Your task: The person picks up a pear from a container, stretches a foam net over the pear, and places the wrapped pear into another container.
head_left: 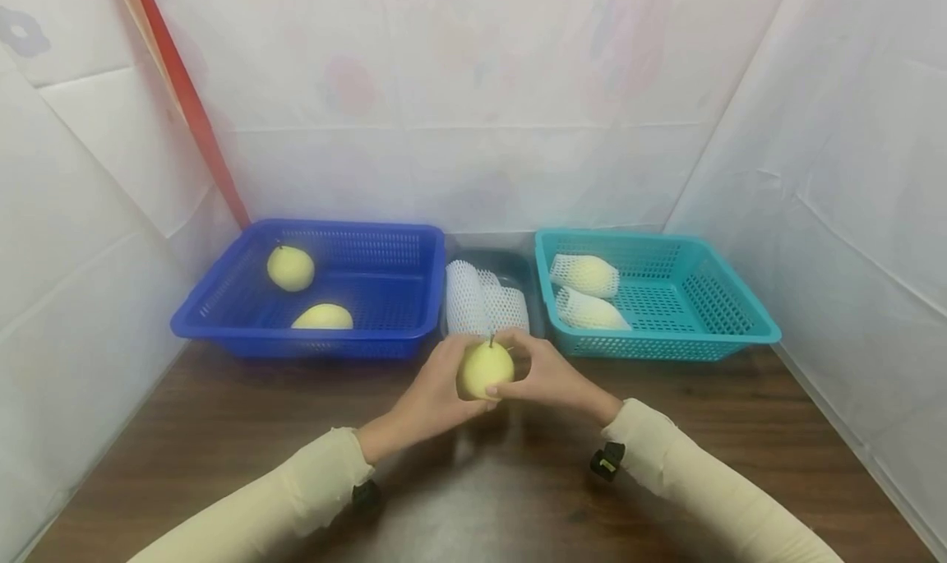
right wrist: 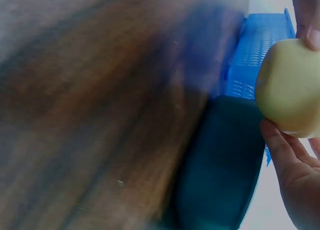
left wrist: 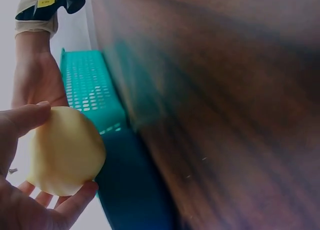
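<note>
A blue basket (head_left: 325, 347) with two bare pears (head_left: 291, 268) sits at 10 o'clock from the held pear (head_left: 488, 370). The left hand (head_left: 429, 386), thumb and fingers spread to pear width, curves closely round its 9 o'clock side. The held pear's stem points to 12 o'clock, where white foam nets (head_left: 464, 296) lie in a dark tray (head_left: 519, 267). The right hand (head_left: 551, 374), palm apart, pinches from 3 o'clock. A teal basket (head_left: 651, 347) with two netted pears (head_left: 592, 277) is at 2 o'clock.

Pear (right wrist: 289, 87) (hand (right wrist: 295, 172) against it) before blue basket (right wrist: 255, 49), near dark bin (right wrist: 220, 160)
</note>
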`<state>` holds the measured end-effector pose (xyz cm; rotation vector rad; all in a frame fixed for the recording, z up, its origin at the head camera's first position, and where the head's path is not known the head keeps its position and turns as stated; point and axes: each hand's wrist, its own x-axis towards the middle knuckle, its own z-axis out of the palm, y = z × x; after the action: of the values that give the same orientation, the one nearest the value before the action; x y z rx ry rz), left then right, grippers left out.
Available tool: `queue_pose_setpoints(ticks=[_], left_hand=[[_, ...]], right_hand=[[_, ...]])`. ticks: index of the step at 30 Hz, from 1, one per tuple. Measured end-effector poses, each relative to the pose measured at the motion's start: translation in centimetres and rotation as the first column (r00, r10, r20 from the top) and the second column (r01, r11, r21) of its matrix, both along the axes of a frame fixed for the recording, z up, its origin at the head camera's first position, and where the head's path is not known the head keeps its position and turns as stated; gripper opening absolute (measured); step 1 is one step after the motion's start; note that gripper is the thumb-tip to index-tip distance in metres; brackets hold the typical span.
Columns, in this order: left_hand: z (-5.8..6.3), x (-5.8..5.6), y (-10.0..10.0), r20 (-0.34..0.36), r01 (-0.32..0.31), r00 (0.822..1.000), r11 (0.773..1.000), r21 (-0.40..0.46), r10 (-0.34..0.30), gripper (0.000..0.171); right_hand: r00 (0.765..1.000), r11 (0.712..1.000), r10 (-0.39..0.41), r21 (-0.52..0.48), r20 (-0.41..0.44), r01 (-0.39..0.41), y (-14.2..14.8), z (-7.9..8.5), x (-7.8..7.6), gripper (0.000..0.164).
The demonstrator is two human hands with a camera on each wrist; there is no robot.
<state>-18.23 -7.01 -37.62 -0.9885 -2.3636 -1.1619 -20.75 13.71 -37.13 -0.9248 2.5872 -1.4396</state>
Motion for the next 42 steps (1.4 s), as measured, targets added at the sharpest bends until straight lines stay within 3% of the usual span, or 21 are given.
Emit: queue_pose_setpoints(ticks=[10,18,28,32,37,39,42], left_hand=[[-1.3,0.6,-0.1,0.039,-0.015,0.999,0.999,-0.039,0.016,0.065],[-2.3,0.9,-0.3,0.102,-0.024,0.994,0.998,-0.062,0.031,0.061],[-2.6,0.8,-0.3,0.059,-0.021,0.998,0.998,-0.066,0.024,0.062],[-2.7,0.8,-0.3,0.079,-0.020,0.997,0.997,-0.079,0.026,0.062],[-2.6,1.0,-0.3,0.110,-0.008,0.994,0.997,-0.078,0.017,0.066],[-2.6,1.0,-0.3,0.111,-0.006,0.994,0.997,-0.081,0.015,0.067],[-2.5,1.0,-0.3,0.112,-0.007,0.994,0.995,-0.095,0.018,0.068]], right_hand=[[0.996,0.996,0.075,0.042,-0.041,-0.073,0.1,-1.7,0.2,0.057],[0.995,0.992,0.094,0.092,-0.015,-0.092,0.2,-2.6,0.3,0.060],[0.991,0.982,0.133,0.137,-0.006,-0.131,0.4,-2.5,0.2,0.061],[0.980,0.956,0.195,0.214,0.049,-0.201,0.8,-1.4,-0.1,0.060],[0.953,0.918,0.272,0.263,0.129,-0.298,1.6,1.7,-1.0,0.053],[0.958,0.917,0.263,0.278,0.113,-0.284,1.6,3.0,-1.6,0.049],[0.973,0.924,0.231,0.309,0.012,-0.224,1.3,4.5,-2.8,0.041]])
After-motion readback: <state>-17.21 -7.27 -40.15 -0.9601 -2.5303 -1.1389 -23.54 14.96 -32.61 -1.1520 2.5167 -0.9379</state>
